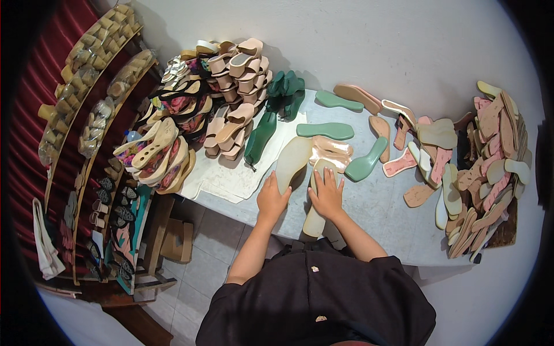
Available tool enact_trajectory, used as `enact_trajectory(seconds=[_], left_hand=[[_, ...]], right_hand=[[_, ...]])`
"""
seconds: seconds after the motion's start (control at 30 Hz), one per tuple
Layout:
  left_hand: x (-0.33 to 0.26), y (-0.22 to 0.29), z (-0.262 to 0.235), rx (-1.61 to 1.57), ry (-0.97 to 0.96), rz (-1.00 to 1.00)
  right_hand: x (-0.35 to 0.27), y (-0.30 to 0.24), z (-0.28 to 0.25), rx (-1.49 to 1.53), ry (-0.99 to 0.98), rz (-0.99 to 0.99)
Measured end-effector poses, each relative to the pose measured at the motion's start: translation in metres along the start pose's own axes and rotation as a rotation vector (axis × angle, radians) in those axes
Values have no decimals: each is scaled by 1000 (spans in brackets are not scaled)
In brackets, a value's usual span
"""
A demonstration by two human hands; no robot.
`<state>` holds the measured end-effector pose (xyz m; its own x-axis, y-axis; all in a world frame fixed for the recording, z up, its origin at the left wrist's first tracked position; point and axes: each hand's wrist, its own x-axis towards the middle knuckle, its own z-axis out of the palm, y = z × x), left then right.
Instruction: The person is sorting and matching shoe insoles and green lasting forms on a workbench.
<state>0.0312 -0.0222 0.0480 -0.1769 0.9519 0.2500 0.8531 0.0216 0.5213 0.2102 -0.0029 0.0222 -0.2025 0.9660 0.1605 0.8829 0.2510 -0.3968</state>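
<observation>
My left hand (273, 199) grips the narrow end of a cream shoe sole (295, 154), with the thumb on its right side and the fingers along its left. The sole's wide end points away from me and casts a shadow on its right. My right hand (326, 195) lies on a second cream sole (314, 224), fingers stretched and spread over its middle; its lower end reaches the table's near edge. Just beyond the hands lie a pair of glossy beige soles (332, 147) and a green sole (325, 131). Another green sole (367, 159) rests to the right.
Stacked beige heeled sandals (235, 130) and a dark green shoe last (261, 138) stand at the left on white paper (216, 181). A large heap of mixed soles (485, 173) fills the table's (369, 219) right end. Left of the table rise shelves of wooden heels (86, 75).
</observation>
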Motion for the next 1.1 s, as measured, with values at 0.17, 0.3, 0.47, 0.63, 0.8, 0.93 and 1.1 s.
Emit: enact_trajectory(seconds=[0.17, 0.3, 0.47, 0.63, 0.8, 0.93, 1.1], left_hand=[[1, -2, 5, -15, -43, -43], [-1, -3, 9, -8, -24, -30], [3, 5, 4, 55, -105, -121], [1, 2, 7, 93, -85, -63], [3, 35, -11, 70, 110, 137], [-4, 77, -6, -56, 56, 329], [-31, 128, 27, -150, -78, 462]], right_hand=[[0, 1, 0, -16, -7, 11], [1, 0, 0, -24, -35, 8], [1, 0, -2, -27, -51, 16], [-1, -2, -1, 28, 19, 9], [-2, 8, -7, 281, 67, 82], [-7, 30, -26, 478, 274, 135], [-22, 94, -51, 383, 441, 211]])
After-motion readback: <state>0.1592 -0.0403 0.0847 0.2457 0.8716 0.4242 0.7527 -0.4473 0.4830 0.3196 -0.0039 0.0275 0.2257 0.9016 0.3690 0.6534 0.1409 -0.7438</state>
